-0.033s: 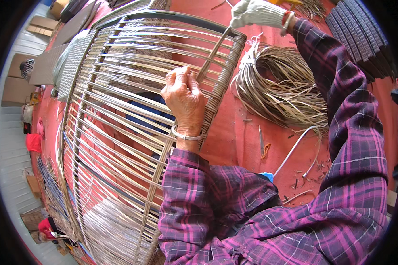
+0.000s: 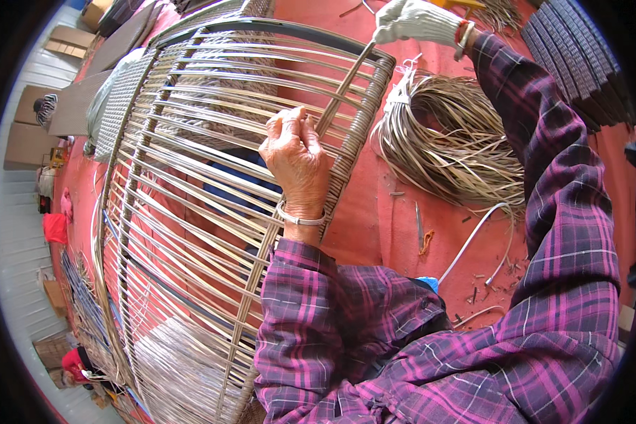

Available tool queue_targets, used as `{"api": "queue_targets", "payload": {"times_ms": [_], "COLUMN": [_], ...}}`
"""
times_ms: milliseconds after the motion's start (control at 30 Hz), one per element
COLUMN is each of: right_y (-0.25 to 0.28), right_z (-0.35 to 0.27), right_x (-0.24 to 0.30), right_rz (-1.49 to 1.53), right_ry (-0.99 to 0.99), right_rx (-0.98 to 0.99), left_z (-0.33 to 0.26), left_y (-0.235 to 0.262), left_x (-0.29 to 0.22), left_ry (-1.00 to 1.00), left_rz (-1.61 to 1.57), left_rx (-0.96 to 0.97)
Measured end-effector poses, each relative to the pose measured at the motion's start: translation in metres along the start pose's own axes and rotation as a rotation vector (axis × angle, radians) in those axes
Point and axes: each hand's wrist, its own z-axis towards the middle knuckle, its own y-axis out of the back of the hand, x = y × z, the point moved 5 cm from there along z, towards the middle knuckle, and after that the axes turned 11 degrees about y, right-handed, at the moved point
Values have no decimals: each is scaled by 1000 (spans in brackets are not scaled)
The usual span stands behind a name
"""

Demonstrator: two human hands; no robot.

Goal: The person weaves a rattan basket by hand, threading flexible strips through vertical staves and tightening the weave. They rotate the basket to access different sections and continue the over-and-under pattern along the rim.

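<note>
**A:** Head view puts your left hand (image 2: pixel 298 164) bare on the rattan chair frame (image 2: pixel 191 212), fingers curled and pinching a flat weaving strand (image 2: pixel 343 88) where it meets the wrapped side rail (image 2: pixel 357 134). That pinch is your anchor, so I would keep it tight against the rail.

**B:** And the other hand?

**A:** Your right hand (image 2: pixel 413 21), in a white knit glove, is up at the top edge of the picture with its fingers closed around the far end of the same strand, which runs taut between your two hands. My advice is to pull along the strand's own line and keep it flat, so it doesn't twist before it lies against the rail.

**B:** Where is the spare material?

**A:** The coil of loose strands (image 2: pixel 452 141) lies on the red floor (image 2: pixel 374 226), just to the right of the frame, beneath your right forearm.

**B:** How much room do you have to move?

**A:** Rightward it's tight: the coil, offcuts and a white cord (image 2: pixel 473 237) litter the floor, and a stack of dark woven panels (image 2: pixel 579 63) sits at the upper right. Leftward the frame's open ribs fill the space, so your freest pull looks to be upward, away from the rail.
</note>
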Motion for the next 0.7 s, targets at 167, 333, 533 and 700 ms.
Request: {"api": "queue_targets", "payload": {"times_ms": [167,333,533,700], "right_y": [47,85,29,-44], "right_z": [18,61,34,49], "right_x": [-5,18,42,66], "right_rz": [472,720,1084,465], "right_ry": [-577,-819,-1020,-1024], "right_rx": [-140,-67,-495,-60], "left_z": [12,45,42,38], "left_y": [-2,-23,-30,-20], "left_x": [-5,-43,-29,-2], "left_ry": [71,-74,312,491], "left_rz": [17,-315,-618,-598], "left_rx": [112,201,421,268]}}
